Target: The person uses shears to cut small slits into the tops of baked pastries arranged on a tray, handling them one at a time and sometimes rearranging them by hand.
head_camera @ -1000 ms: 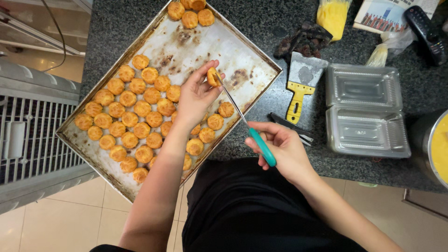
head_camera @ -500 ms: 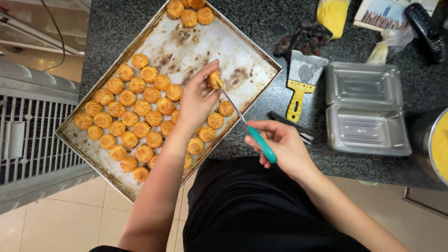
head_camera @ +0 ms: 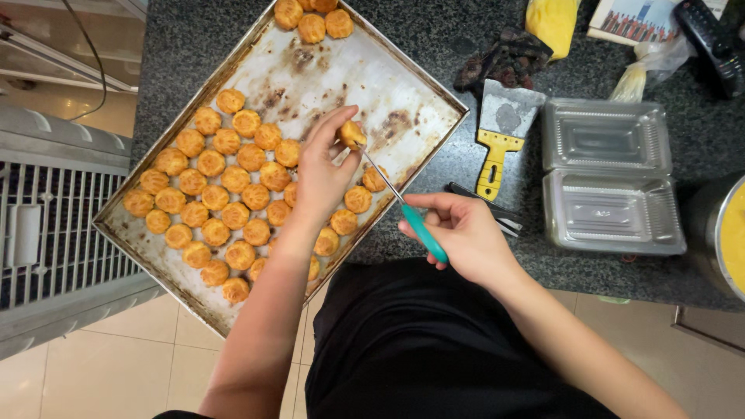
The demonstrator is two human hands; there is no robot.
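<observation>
The right hand (head_camera: 464,233) sits nearest, over the edge of the speckled dark stone counter (head_camera: 434,167). Its fingers are curled tight round the smooth teal handle of a knife (head_camera: 403,208), whose thin metal blade slants up and left. The blade tip meets a small round golden puff (head_camera: 351,133), pinched between the thumb and fingertips of the left hand (head_camera: 322,174), which hovers above the tray (head_camera: 365,77).

The tray is a large rectangular metal sheet, set askew on the counter, its bare surface stained with brown baked-on patches. Rows of the same round, knobbly, golden-brown puffs fill its near-left half, and three more sit in the far corner.

Right of the tray lies a scraper (head_camera: 500,132) with a flat metal blade and yellow handle. Beside it a clear ribbed plastic clamshell box (head_camera: 609,174) lies open. Farther back are a dark crumpled clump (head_camera: 504,62), a yellow bag (head_camera: 552,22) and a clear piping bag (head_camera: 648,68). At the far right edge stands a round metal pot (head_camera: 718,233) of yellow filling.
</observation>
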